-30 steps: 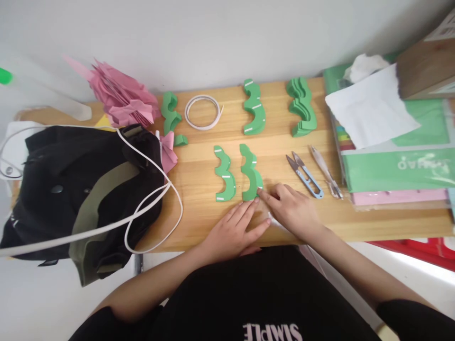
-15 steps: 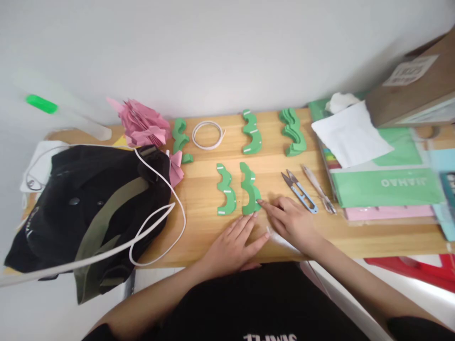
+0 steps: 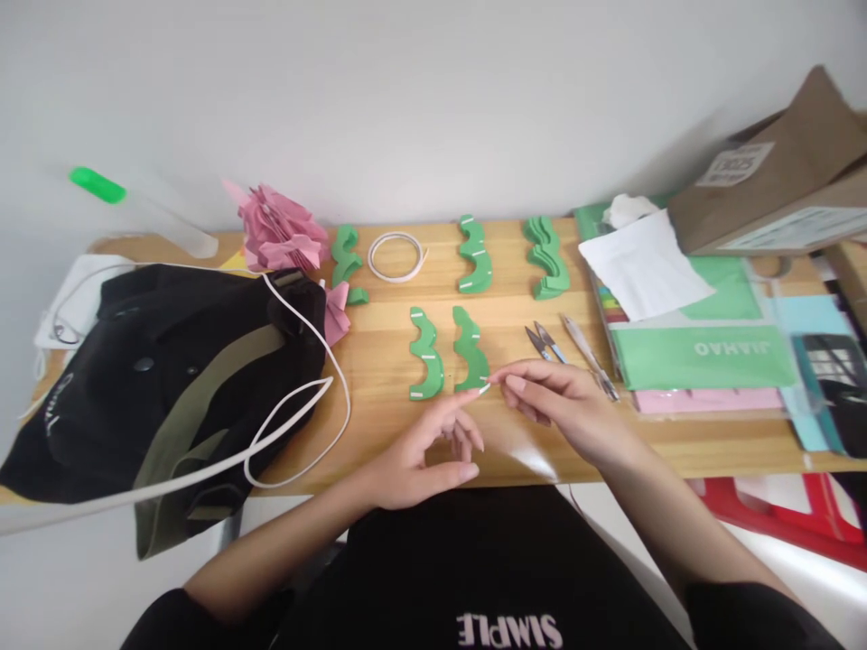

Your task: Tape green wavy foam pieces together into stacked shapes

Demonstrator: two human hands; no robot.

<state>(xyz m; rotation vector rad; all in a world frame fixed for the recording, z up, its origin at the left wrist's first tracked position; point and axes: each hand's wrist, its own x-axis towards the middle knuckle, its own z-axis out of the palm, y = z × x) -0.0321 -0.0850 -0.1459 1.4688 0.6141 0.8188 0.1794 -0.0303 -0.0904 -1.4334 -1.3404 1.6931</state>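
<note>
My left hand (image 3: 424, 456) is open, its index finger stretched out and its thumb apart. A small white strip (image 3: 483, 389) lies at the tip of that index finger. My right hand (image 3: 565, 397) has its index finger stretched to the strip, the thumb set back and the other fingers curled. Just beyond the fingertips is a green wavy paper piece (image 3: 470, 343) with short white strips on it. Another such green wavy piece (image 3: 426, 354) lies to its left, also with white strips. My right hand partly covers the thread snips (image 3: 544, 343).
Further back lie a green wavy stack (image 3: 545, 259), a green piece with strips (image 3: 476, 255), more green pieces (image 3: 346, 257) and a white coil (image 3: 396, 257). A black bag (image 3: 203, 379) with a white cable stands left. Right are a pen (image 3: 588, 354), paper packs (image 3: 697, 357) and a cardboard box (image 3: 759, 181).
Both hands have lifted from the right-hand front green piece. The left index finger now points out with a white strip at its tip, and the right index finger meets it there.
</note>
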